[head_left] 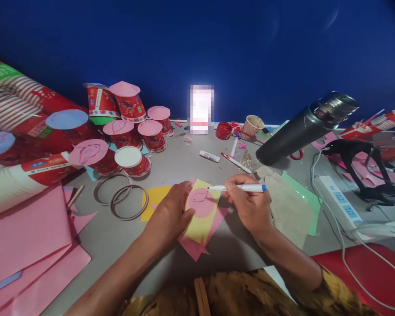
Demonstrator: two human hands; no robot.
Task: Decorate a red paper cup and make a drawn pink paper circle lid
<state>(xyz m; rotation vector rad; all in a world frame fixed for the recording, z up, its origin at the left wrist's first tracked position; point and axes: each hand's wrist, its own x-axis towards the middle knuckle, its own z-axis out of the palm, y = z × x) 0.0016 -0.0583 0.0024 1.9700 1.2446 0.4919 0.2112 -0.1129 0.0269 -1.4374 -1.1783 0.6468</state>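
Observation:
My right hand (250, 199) grips a white marker pen (246, 188) with a blue end cap, its tip just over the pink paper circle (202, 208). On that circle is a small blue outline like a fish or leaf. Beneath it lies a piece of yellow paper (195, 232), with pink paper scraps (192, 249) under that. My left hand (173, 206) rests at the circle's left edge, fingers stretched out and thumb apart, steadying the paper. Two grey rings (129, 202) lie left of it on the table.
Several red paper cups (131, 109) with paper discs on top stand at the left, by pink sheets (23, 232). A glue stick (210, 156) lies ahead. On the right are a black thermos (299, 131), a power strip (339, 199) and cables. A lit screen (202, 107) stands behind.

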